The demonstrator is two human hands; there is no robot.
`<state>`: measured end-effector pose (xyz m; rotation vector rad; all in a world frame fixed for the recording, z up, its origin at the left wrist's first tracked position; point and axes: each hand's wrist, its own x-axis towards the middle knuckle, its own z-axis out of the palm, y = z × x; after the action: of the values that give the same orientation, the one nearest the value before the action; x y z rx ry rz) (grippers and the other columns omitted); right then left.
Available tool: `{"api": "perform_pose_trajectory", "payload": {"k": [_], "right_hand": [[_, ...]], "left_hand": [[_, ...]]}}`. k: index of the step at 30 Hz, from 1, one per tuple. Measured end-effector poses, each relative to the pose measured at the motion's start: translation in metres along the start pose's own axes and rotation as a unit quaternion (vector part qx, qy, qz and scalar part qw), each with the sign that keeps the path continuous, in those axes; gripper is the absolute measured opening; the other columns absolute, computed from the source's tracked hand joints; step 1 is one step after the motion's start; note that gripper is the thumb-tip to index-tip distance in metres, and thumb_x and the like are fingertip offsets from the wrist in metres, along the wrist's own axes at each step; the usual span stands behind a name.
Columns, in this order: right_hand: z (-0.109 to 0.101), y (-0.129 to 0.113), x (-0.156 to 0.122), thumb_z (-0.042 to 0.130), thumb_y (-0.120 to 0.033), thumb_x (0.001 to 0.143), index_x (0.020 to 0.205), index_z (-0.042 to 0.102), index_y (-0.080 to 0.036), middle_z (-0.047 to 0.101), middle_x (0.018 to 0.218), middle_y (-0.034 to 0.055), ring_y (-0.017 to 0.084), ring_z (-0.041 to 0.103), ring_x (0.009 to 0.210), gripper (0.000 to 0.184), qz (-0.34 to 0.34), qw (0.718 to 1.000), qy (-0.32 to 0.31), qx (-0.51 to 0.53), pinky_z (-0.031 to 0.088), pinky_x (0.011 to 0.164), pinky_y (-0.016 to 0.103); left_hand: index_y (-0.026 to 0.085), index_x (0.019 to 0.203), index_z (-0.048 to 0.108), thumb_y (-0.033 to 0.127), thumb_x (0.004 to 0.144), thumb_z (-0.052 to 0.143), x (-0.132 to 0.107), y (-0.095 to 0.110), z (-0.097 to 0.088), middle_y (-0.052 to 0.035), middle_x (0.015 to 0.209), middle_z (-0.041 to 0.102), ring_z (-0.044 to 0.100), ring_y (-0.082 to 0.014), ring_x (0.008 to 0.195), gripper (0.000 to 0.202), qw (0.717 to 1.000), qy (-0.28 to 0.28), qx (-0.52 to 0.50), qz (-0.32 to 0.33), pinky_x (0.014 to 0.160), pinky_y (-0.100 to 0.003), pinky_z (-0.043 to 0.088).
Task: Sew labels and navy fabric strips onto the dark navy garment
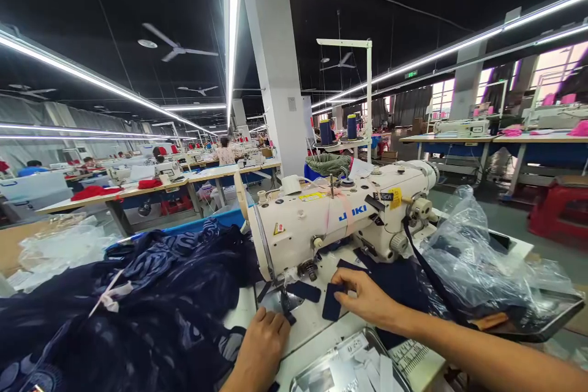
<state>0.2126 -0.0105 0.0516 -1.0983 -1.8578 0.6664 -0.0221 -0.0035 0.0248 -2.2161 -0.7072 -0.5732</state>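
A white JUKI sewing machine (298, 220) stands in front of me, its presser foot (285, 301) low over the bed. Close before that foot, my left hand (265, 338) rests with its fingers curled together; what lies under them is hidden, though a dark scrap shows at their right edge. Between thumb and fingers, my right hand (365, 295) pinches a small navy fabric piece (331, 302) over the white bed. Another navy strip (304, 291) lies flat between the foot and that piece. More dark cloth (397, 278) spreads behind my right hand.
A big heap of navy patterned fabric (124, 318) fills the left side. A metal tray (367, 338) of white labels sits at the front edge. Clear plastic bags (468, 251) lie on the right, near a dark strap (425, 275). Other sewing tables and people are farther back.
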Motion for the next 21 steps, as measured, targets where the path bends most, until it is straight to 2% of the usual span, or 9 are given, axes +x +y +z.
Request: {"api": "perform_pose_trajectory", "payload": {"k": [3,6,11,13,15,18,21], "right_hand": [[0.001,-0.002,-0.001,0.051,-0.014,0.063,0.066,0.052,-0.016,0.045,0.058,-0.0048,0.01,0.042,0.056,0.003,0.045,0.996,-0.018,0.081,0.035,0.057,0.022],[0.001,-0.007,-0.002,0.051,-0.014,0.062,0.066,0.053,-0.016,0.044,0.056,-0.0057,0.009,0.038,0.053,0.004,0.056,0.991,-0.03,0.116,0.033,0.054,0.021],[0.002,-0.018,-0.006,0.05,-0.012,0.063,0.067,0.052,-0.016,0.049,0.062,-0.0035,0.011,0.045,0.06,0.006,0.024,0.996,-0.028,0.084,0.038,0.059,0.022],[0.005,-0.022,-0.007,0.049,-0.01,0.064,0.068,0.052,-0.017,0.05,0.064,-0.0023,0.012,0.047,0.061,0.008,-0.014,1.0,-0.014,0.024,0.039,0.06,0.023],[0.011,-0.024,-0.007,0.047,-0.009,0.067,0.072,0.053,-0.017,0.051,0.067,-0.0006,0.013,0.047,0.062,0.011,-0.087,0.994,-0.002,-0.062,0.039,0.061,0.024],[0.021,-0.023,-0.004,0.043,-0.008,0.074,0.08,0.054,-0.017,0.053,0.071,0.0032,0.016,0.048,0.066,0.015,-0.226,0.956,-0.001,-0.188,0.039,0.066,0.028],[0.032,-0.021,0.0,0.039,-0.006,0.076,0.08,0.054,-0.016,0.055,0.071,0.0053,0.017,0.049,0.067,0.019,-0.295,0.925,-0.005,-0.24,0.038,0.067,0.029]], "left_hand": [[0.017,0.057,0.05,-0.006,0.077,0.026,0.002,-0.001,0.0,0.0015,0.052,0.049,0.045,-0.0137,0.047,0.038,1.0,0.018,0.015,0.007,0.056,-0.029,0.032],[0.017,0.056,0.05,-0.006,0.078,0.023,0.003,-0.001,0.0,0.0012,0.051,0.049,0.045,-0.0137,0.046,0.041,0.999,0.032,0.018,0.014,0.054,-0.029,0.032],[0.018,0.056,0.048,-0.005,0.076,0.027,0.001,-0.002,0.0,0.0013,0.051,0.049,0.045,-0.0137,0.045,0.037,1.0,0.022,0.013,0.013,0.054,-0.029,0.033],[0.018,0.057,0.047,-0.005,0.075,0.031,0.0,-0.002,-0.001,0.0016,0.053,0.051,0.047,-0.0137,0.047,0.033,1.0,0.004,0.008,0.009,0.054,-0.029,0.034],[0.018,0.058,0.047,-0.004,0.075,0.035,-0.001,-0.001,-0.002,0.0018,0.055,0.052,0.048,-0.0136,0.049,0.03,1.0,-0.018,0.003,0.003,0.055,-0.029,0.034],[0.018,0.06,0.046,-0.001,0.075,0.04,-0.002,0.002,-0.003,0.0023,0.056,0.052,0.049,-0.0138,0.051,0.025,0.999,-0.044,0.002,-0.002,0.057,-0.028,0.035],[0.017,0.06,0.045,0.001,0.075,0.046,-0.004,0.004,-0.002,0.002,0.056,0.052,0.05,-0.0142,0.054,0.022,0.997,-0.072,0.002,-0.009,0.059,-0.029,0.035]]}}
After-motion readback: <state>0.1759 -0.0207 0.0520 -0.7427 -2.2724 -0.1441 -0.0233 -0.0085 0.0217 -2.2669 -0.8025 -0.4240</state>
